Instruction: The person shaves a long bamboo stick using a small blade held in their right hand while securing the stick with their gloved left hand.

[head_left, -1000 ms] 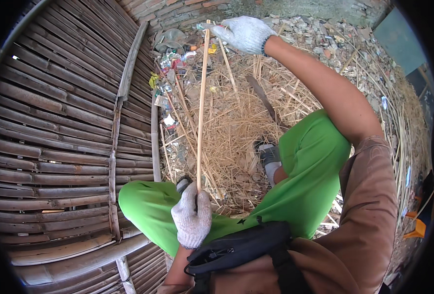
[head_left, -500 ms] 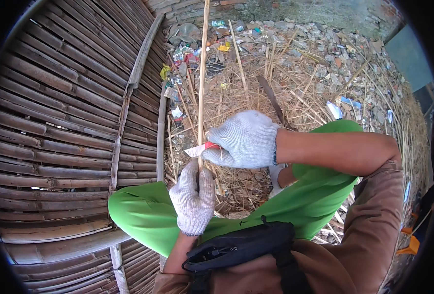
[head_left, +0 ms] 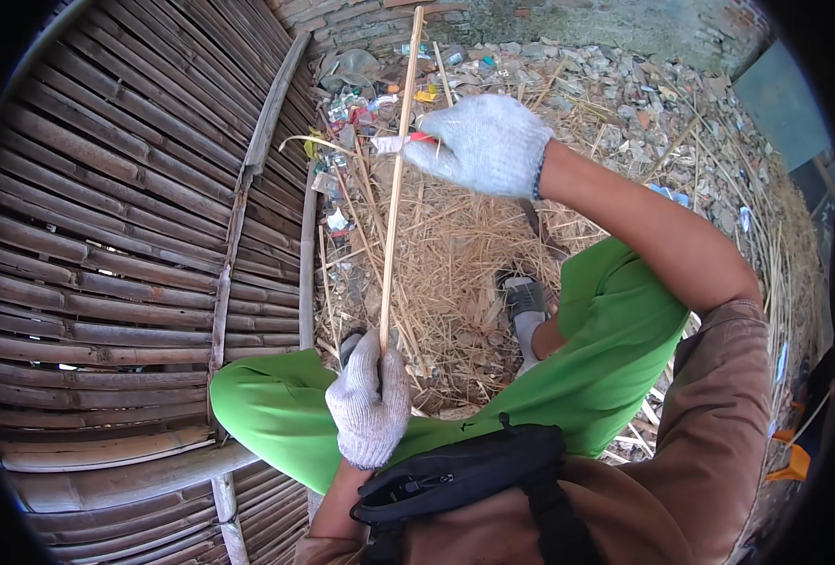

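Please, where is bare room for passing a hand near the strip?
Probably between the long pale bamboo strip and the right green trouser leg, above the loose straw-coloured shavings. It is crowded at the upper strip, where the white-gloved right hand holds a small red-and-white tool, and among the colourful litter beyond.

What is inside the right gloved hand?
The right hand holds a knife-like tool: its light blade and some red show, the blade crossing the pale strip. The rest is covered by the hand.

No words or numbers can be read; a small dark mark (head_left: 465, 427) on the green trousers (head_left: 615, 315) is unclear.
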Action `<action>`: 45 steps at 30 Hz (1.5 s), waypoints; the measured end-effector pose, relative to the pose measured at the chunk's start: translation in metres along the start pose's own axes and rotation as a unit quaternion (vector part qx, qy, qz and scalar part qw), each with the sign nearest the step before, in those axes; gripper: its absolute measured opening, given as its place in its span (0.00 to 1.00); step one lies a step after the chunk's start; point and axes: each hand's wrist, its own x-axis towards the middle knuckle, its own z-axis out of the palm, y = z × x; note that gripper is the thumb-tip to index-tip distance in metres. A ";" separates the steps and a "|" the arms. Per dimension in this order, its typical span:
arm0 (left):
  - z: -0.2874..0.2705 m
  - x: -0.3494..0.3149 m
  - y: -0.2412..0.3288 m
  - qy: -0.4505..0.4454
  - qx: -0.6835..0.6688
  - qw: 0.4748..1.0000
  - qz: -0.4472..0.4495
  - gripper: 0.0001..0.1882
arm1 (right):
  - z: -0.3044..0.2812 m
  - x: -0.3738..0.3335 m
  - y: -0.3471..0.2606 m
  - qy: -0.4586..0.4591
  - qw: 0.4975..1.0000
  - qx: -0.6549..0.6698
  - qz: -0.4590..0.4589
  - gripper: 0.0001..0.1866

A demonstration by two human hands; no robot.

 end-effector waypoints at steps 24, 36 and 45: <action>-0.011 0.008 -0.023 -0.100 -0.480 0.825 -0.282 0.20 | 0.037 0.032 0.103 -0.007 0.990 0.035 0.135 0.39; 0.009 0.013 -0.041 -0.007 -0.516 0.810 -0.277 0.20 | 0.069 -0.009 -0.061 -0.056 0.985 0.148 -0.074 0.25; 0.011 0.010 -0.051 -0.018 -0.496 0.817 -0.294 0.18 | 0.092 -0.046 -0.117 -0.091 0.967 0.133 -0.195 0.21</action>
